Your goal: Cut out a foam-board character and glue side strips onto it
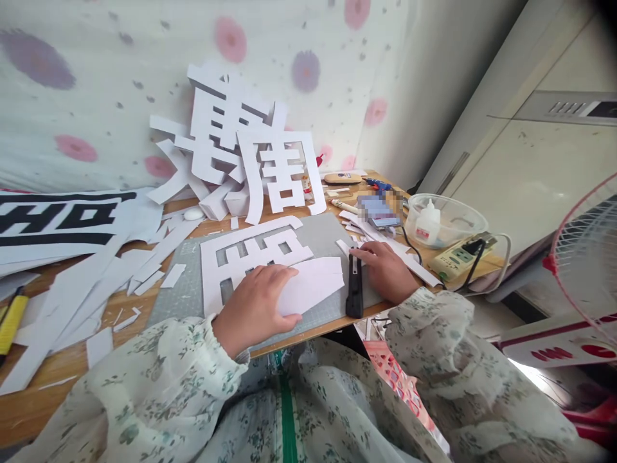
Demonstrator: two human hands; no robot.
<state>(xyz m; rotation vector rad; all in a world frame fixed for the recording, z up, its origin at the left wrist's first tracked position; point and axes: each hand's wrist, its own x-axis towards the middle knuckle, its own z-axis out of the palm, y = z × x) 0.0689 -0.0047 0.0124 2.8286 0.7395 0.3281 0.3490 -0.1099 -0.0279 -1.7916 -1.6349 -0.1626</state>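
My left hand (258, 305) lies with fingers and thumb apart on a blank white board piece (315, 283) with angled ends. Beneath it is a white cut-out character (255, 241) with several openings, partly covered by the hand and the piece. Both rest on a grey-green cutting mat (322, 228). At the mat's right side, a black utility knife (355, 286) points away from me, its butt near the table's front edge. The curled fingers of my right hand (388, 270) grip its far end; the thumb is hidden.
Tall white cut-out characters (284, 170) lean at the back. White offcuts (87, 289) and a yellow tool (12, 321) lie left. A phone (380, 211), a glue bottle (428, 222) in a clear basin (475, 222), a power strip (456, 257) and a fan (588, 251) stand right.
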